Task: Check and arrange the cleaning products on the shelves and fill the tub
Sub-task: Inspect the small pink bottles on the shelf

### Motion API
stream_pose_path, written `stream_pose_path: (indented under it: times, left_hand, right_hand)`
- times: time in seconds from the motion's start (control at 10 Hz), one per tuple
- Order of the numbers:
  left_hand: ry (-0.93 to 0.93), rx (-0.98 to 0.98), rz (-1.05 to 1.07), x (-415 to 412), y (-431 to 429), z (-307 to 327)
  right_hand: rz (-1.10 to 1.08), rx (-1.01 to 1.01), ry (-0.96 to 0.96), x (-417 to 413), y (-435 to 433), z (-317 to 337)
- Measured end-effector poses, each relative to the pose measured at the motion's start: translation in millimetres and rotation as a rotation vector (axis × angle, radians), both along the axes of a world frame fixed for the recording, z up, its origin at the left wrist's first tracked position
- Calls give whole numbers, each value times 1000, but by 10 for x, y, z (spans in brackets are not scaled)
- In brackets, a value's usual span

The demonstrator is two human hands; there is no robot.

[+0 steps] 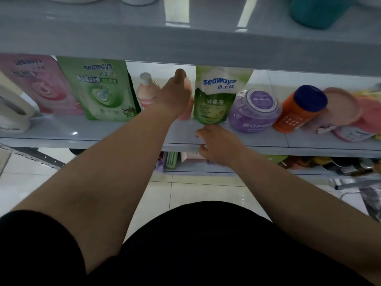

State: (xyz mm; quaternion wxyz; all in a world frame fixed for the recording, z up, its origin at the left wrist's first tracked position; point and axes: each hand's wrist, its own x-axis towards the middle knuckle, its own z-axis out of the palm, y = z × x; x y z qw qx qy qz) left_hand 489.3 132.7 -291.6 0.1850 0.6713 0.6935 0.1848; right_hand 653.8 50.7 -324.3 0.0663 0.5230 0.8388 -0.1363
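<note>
Glossy grey shelf (123, 129), shiny plastic green pouch (214, 100), translucent purple plastic jar (254, 112), glossy floor tiles (185, 190)

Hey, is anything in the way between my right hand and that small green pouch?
Nothing visible. Only bare shelf lies between the right hand and the green pouch; the left hand grips the pink bottle beside it.

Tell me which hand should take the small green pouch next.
Right: the right hand hangs free just before the small green pouch; the left hand grips the pink bottle beside it.
</note>
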Motion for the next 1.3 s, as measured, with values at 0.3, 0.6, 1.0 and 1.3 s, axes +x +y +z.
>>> stream_pose_path:
  times: [0.3,0.6,1.0,1.3]
  left_hand:
    - [-264,38,45,-259,-722,251]
    - [-835,-66,137,-800,-1361,398]
    - [-958,-338,61,-1235,-1865,196]
    - [-1593,-837,329,-1334,-2073,214]
  right_hand:
    - [-204,-76,239,-167,0,12]
    - [-442,-579,1109,-563,-652,49]
    - [-719,-547,1431,-1164,-1126,204]
    - [-657,-320,1308,-1241,-1349,331]
